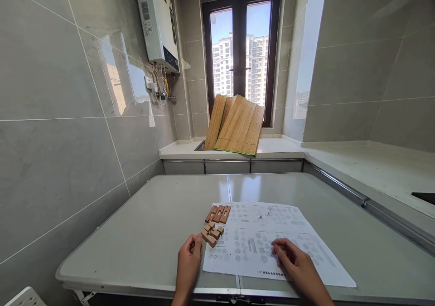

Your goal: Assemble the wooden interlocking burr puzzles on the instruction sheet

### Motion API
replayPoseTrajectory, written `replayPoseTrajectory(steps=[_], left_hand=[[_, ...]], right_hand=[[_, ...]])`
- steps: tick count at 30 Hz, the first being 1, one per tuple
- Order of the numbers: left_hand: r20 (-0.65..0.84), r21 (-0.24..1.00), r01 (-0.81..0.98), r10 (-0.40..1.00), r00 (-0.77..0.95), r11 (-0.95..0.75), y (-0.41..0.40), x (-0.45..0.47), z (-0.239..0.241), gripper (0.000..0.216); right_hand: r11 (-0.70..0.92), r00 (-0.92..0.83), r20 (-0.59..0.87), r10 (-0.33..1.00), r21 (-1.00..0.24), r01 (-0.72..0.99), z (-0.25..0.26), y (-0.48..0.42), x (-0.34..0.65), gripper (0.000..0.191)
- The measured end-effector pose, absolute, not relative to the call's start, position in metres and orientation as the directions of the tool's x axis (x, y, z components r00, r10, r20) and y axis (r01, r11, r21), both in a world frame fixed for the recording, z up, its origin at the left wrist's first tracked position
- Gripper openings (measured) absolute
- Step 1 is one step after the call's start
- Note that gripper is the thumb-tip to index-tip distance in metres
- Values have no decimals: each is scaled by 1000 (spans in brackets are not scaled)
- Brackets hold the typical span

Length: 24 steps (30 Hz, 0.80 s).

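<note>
left hand [189, 260] rests on the desk [142, 233], fingers loose and empty, touching the blocks [211, 234] just right; right hand [295, 263] flat, empty on the sheet [265, 242].

you won't make out any words here: the print on the white paper instruction sheet [272, 242] and the white wall-mounted water heater's label [145, 11] is too small.
</note>
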<state>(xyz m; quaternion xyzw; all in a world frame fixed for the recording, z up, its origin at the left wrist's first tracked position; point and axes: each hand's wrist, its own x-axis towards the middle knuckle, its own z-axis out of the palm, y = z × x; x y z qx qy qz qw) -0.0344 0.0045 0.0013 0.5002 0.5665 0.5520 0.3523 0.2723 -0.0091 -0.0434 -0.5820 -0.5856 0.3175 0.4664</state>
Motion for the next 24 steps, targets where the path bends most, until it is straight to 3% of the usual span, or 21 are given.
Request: replayPoseTrajectory(steps=[24], left_hand=[[159,977,184,950,-268,-111,3,-33,4,53]], right_hand=[[127,111,182,977,-914,385,-47,-9,274,43]])
